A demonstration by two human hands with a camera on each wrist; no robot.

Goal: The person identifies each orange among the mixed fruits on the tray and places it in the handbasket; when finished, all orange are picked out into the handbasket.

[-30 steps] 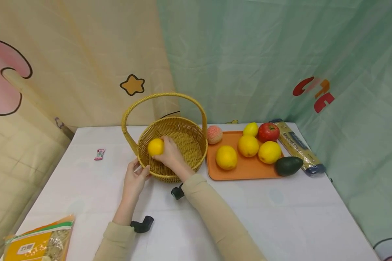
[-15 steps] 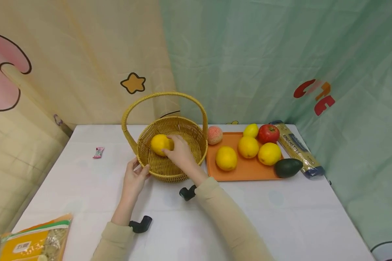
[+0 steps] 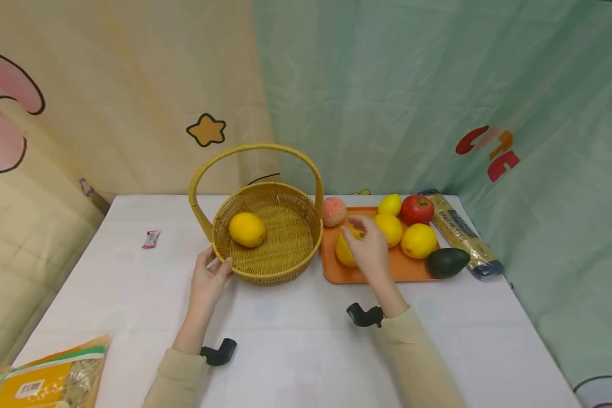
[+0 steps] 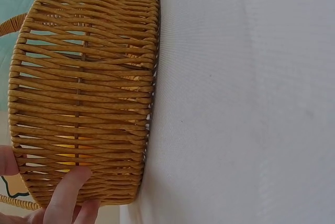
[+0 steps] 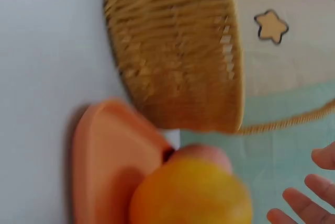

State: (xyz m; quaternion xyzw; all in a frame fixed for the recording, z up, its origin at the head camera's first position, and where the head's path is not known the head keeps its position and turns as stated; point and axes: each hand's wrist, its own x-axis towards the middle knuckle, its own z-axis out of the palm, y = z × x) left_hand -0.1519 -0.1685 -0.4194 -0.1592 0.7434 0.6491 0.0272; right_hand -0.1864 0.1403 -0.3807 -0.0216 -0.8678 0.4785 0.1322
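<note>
A wicker basket point(image 3: 272, 266) with a tall arched handle stands at the table's back. My left hand point(image 3: 209, 281) grips its front left rim, thumb over the edge and fingers against the outer weave point(image 4: 78, 93). Inside the basket, toward the left, lies a yellow fruit point(image 3: 247, 229). My right hand point(image 3: 369, 246) is over the orange tray point(image 3: 339, 276), above and beside a round yellow fruit point(image 3: 344, 253) that it partly hides. Its fingers point(image 5: 303, 205) are spread and hold nothing; in the right wrist view they are apart from that fruit point(image 5: 193, 198).
On the tray are more yellow fruits point(image 3: 419, 241), a small lemon point(image 3: 390, 205), a red apple point(image 3: 417, 209) and an avocado point(image 3: 447, 263). A peach point(image 3: 334, 211) sits between basket and tray. A spaghetti pack point(image 3: 461, 235), a candy point(image 3: 151, 239) and a food bag point(image 3: 51, 377) lie around.
My right hand has let go of the yellow fruit in the basket and moved right to the tray. The left hand has stayed on the basket rim.
</note>
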